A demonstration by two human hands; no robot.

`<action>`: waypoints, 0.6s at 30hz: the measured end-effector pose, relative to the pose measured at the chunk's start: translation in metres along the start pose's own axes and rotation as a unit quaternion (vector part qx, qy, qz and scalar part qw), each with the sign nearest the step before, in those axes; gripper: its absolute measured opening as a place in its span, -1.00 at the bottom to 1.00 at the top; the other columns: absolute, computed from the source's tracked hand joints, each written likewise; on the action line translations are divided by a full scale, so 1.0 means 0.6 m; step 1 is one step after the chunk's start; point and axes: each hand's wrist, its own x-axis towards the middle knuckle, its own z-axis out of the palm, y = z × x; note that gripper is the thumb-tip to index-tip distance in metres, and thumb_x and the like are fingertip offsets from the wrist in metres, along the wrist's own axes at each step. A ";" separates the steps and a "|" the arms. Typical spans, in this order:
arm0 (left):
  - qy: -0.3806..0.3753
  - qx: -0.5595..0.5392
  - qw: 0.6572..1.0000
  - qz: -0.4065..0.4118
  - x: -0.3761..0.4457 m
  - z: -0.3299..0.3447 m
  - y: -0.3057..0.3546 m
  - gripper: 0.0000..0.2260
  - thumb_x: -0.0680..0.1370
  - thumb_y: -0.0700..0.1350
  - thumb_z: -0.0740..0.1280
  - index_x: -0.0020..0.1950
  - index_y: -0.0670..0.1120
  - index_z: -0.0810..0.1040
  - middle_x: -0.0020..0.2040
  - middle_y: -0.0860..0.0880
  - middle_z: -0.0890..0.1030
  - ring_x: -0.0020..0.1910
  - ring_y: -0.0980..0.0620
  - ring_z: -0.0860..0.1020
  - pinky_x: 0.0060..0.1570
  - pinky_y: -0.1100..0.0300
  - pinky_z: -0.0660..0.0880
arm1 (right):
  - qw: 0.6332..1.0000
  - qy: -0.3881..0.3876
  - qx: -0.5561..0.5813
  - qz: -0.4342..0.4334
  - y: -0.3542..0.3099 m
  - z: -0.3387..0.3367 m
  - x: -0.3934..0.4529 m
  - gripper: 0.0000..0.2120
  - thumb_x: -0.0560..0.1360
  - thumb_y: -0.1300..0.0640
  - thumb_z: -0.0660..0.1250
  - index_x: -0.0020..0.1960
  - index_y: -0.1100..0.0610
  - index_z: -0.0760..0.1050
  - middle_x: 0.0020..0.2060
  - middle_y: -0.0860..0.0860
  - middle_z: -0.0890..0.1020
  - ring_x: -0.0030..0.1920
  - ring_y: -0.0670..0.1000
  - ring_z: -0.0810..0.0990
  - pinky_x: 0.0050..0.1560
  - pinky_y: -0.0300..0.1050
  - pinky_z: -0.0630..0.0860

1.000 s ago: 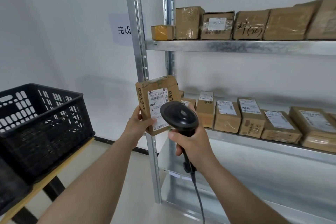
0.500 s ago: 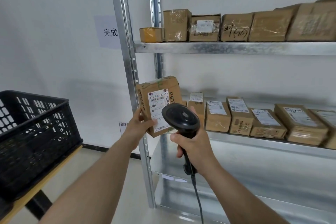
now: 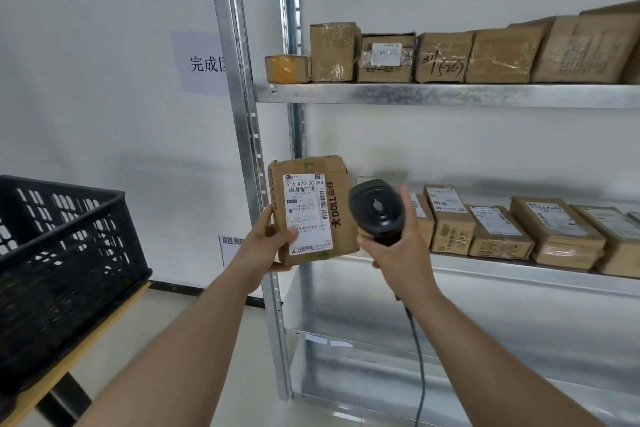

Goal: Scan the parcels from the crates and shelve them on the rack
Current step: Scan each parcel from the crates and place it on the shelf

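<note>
My left hand (image 3: 266,246) grips a brown cardboard parcel (image 3: 341,191) by its lower left corner, upright, with its white barcode label facing me. Just right of it, my right hand (image 3: 403,253) holds a black corded barcode scanner (image 3: 375,210) by the handle, its head at the parcel's right edge. Both are raised in front of the metal rack (image 3: 242,114), level with its middle shelf (image 3: 519,274).
Rows of brown parcels fill the top shelf (image 3: 450,95) and the middle shelf. The lower shelf (image 3: 363,367) holds only small paper scraps. A black plastic crate (image 3: 59,253) sits on a wooden table (image 3: 90,343) at the left. Signs hang on the white wall.
The parcel has turned its label more squarely toward me. The scanner has shifted right, from in front of the label to the parcel's right edge. My view moved closer to the rack.
</note>
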 end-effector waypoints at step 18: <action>-0.170 -0.002 0.985 0.030 -0.073 0.147 0.014 -0.62 0.61 -0.07 0.29 0.39 0.06 0.28 0.24 0.01 0.57 0.09 0.01 0.61 -0.06 -0.04 0.64 | 0.972 0.217 -0.081 0.027 0.004 -0.117 -0.102 -0.02 0.39 0.27 0.52 0.59 -0.15 0.02 0.04 -0.44 0.44 0.26 0.04 0.55 0.18 0.22 0.56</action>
